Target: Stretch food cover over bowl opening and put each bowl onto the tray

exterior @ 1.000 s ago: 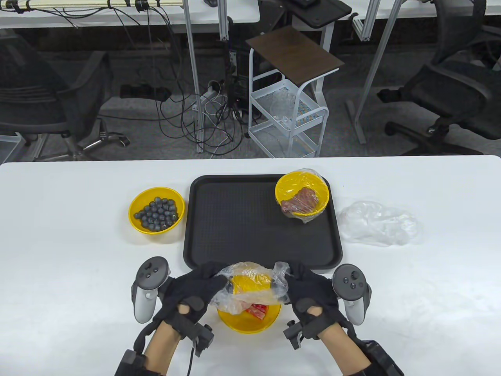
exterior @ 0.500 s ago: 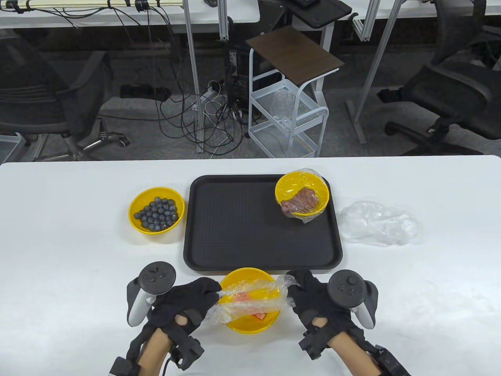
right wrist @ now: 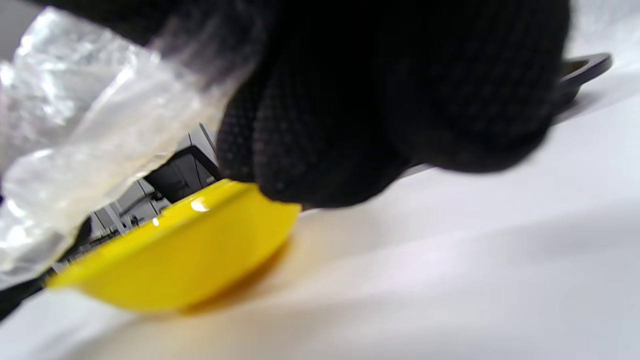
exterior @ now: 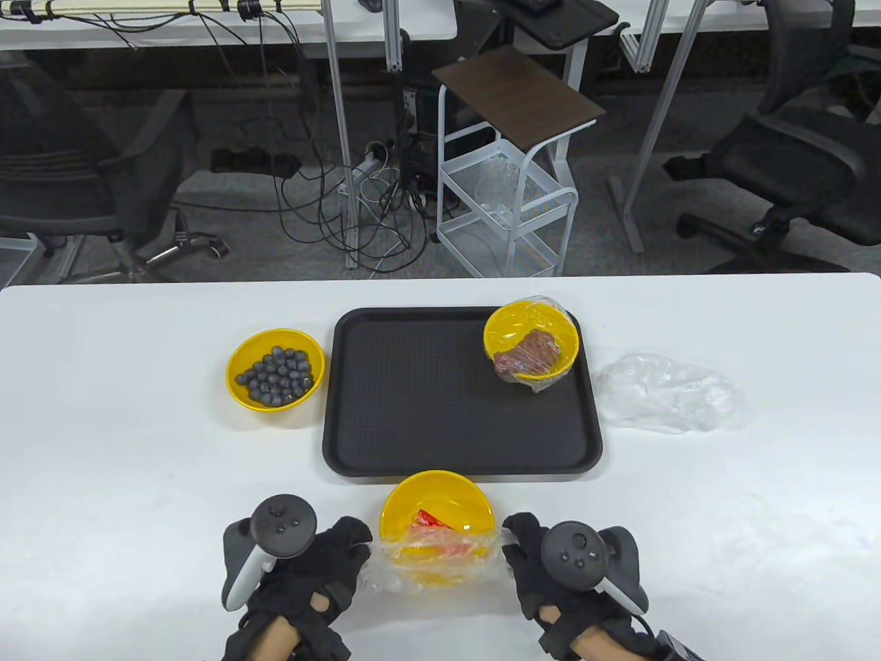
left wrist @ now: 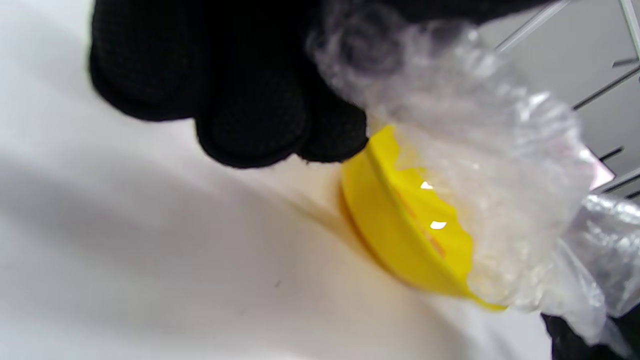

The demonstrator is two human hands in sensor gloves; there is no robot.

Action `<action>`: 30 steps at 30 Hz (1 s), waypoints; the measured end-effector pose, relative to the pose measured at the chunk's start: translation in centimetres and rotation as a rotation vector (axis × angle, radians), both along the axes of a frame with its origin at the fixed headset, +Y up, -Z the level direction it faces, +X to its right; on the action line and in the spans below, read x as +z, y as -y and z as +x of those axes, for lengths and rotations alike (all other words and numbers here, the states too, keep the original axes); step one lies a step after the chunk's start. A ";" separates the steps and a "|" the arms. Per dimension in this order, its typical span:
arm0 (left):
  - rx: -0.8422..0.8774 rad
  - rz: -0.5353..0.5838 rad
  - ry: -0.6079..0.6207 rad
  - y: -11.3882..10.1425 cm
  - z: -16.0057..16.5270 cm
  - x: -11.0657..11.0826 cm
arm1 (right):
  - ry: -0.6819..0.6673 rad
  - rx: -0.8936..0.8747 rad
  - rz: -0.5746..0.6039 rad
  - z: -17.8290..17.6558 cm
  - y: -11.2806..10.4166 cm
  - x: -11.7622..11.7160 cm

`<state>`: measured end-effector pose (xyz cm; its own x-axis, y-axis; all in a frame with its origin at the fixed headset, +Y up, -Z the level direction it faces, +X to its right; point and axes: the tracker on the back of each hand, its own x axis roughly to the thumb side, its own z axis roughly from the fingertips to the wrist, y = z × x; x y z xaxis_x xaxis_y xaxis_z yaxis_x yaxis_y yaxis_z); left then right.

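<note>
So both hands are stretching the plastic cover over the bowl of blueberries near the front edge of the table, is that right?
Not quite. The bowl under the plastic cover holds red and orange pieces, not blueberries; the table view shows it. The blueberry bowl sits uncovered left of the tray. The left hand and right hand do grip the cover's edges.

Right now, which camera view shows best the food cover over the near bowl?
The table view: the food cover spans the bowl's near half, between both hands. The left wrist view shows its crumpled edge close and blurred; the right wrist view shows only a bunched corner.
</note>
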<state>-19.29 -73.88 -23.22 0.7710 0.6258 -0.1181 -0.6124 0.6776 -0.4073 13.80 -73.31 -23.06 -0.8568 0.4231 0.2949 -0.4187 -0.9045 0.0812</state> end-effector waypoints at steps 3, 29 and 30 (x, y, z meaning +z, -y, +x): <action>-0.080 0.002 0.031 0.3 0.9 0.4 | 0.013 0.063 0.032 -0.2 0.2 0.5; -0.134 0.004 0.049 2.3 1.8 0.4 | 0.058 0.122 0.023 -0.5 2.5 -0.6; -0.131 0.003 0.044 2.3 1.8 0.4 | 0.062 0.115 0.024 -0.5 2.5 -0.8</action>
